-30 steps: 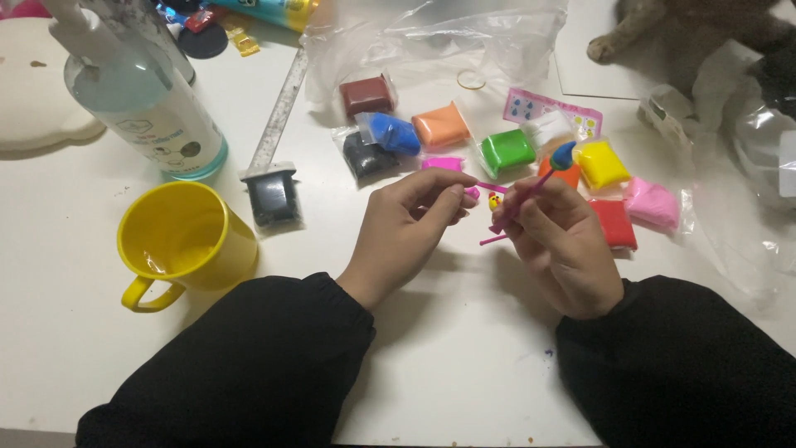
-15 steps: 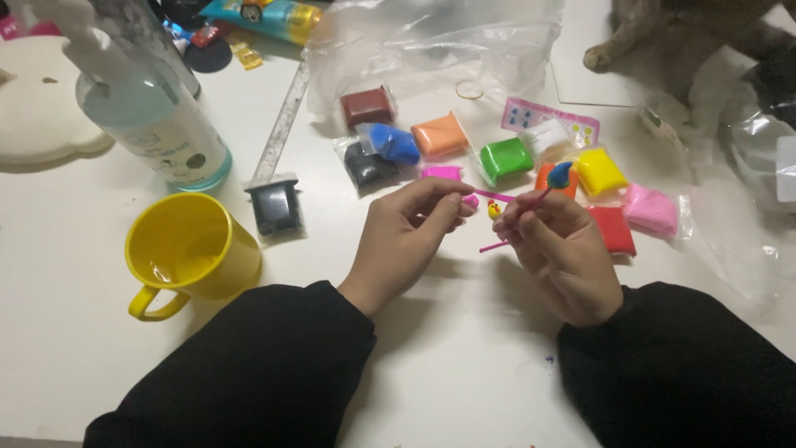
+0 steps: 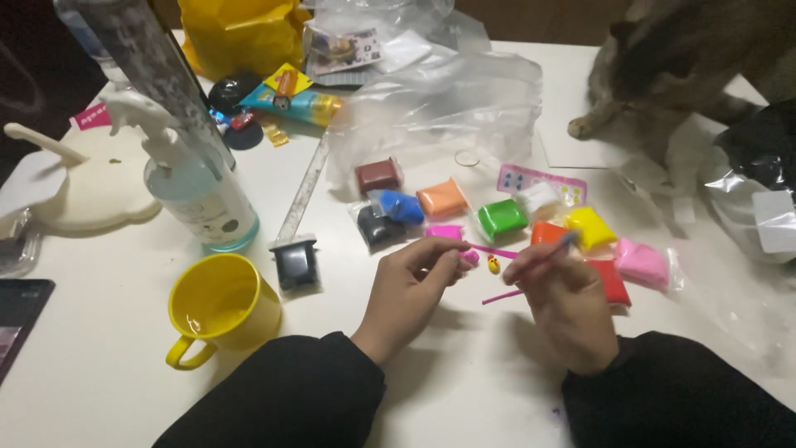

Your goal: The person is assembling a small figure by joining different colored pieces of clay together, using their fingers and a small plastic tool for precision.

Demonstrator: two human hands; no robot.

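My left hand pinches a small pink lump of clay between thumb and fingers above the white table. My right hand grips thin pink modelling sticks; one stick tip reaches toward the pink lump. A tiny yellow clay piece lies on the table between both hands. Just beyond the hands lie clay packets: brown, blue, orange, green, yellow, red and pink.
A yellow mug stands left of my left arm, with a small black sharpener-like block and a clear pump bottle behind it. A metal ruler, crumpled plastic bags and a cat are farther back.
The view has shifted so the table appears lower and farther. My hands stay together on the pink lump and sticks, with the right hand's stick turned slightly.
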